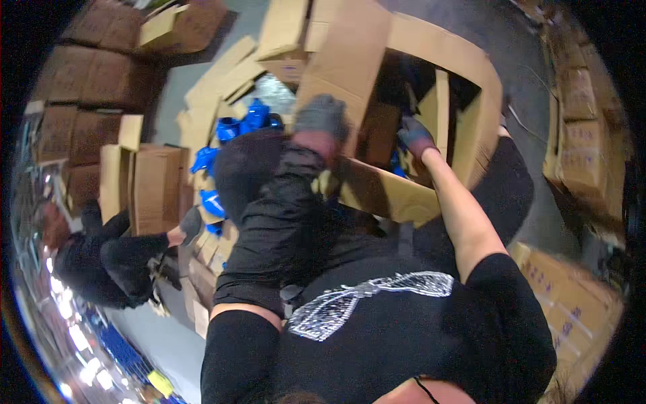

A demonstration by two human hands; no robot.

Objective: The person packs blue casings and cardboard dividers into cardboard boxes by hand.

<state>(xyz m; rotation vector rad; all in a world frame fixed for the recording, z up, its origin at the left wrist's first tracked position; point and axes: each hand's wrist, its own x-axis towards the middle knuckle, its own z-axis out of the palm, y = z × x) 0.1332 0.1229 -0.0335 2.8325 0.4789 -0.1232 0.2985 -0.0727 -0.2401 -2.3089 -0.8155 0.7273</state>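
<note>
In front of me an open cardboard box (390,192) stands between my legs, its inside dark, with a little blue showing near the bottom. A long flap (346,50) folds outward on its left side. My left hand (321,116), in a grey glove, is at this flap's left edge; its fingers are blurred, so their grip is unclear. Also gloved, my right hand (417,137) reaches down into the box opening. Its fingers are smeared and dark, and whether they hold anything is not visible. Several shiny blue packages (227,128) lie left of my left knee.
Flattened cardboard (219,74) lies beyond the blue packages. At the left another person (114,259) in dark clothes sits by an open box (158,188). Stacked cartons (101,77) line the far left; more cartons (582,145) stand at the right, and another box (568,303) is at lower right.
</note>
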